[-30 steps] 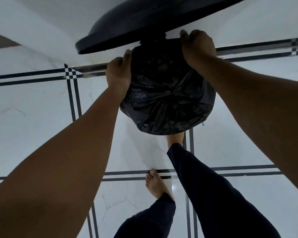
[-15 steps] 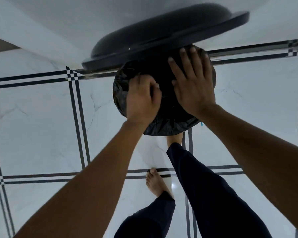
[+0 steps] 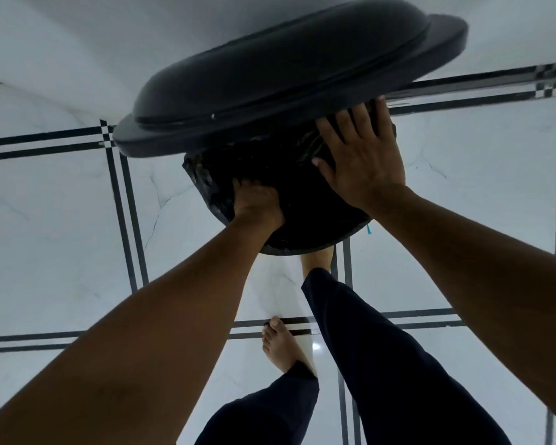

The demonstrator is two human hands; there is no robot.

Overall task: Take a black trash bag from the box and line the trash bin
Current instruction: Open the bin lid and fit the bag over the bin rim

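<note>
The round trash bin (image 3: 302, 245) stands on the floor below me, its mouth covered by the black trash bag (image 3: 308, 200). Its dark lid (image 3: 283, 78) is raised and tilted over the far side. My left hand (image 3: 257, 200) reaches down into the bag inside the bin, fingers hidden in the black plastic. My right hand (image 3: 363, 155) lies flat with fingers spread on the bag at the bin's far right rim, just under the lid. Wrinkled bag plastic folds over the left rim (image 3: 203, 181).
White marble floor tiles with black double lines (image 3: 126, 220) surround the bin. A white wall (image 3: 77, 43) rises behind it. My bare feet (image 3: 283, 348) and dark trousers (image 3: 382, 364) are close in front of the bin. A small teal scrap (image 3: 369, 229) lies by the bin's right side.
Both hands left the bin's rim and moved onto the bag. The left hand has pushed deeper into the bin; the right hand has slid to the far right rim. The lid has come lower over the bin.
</note>
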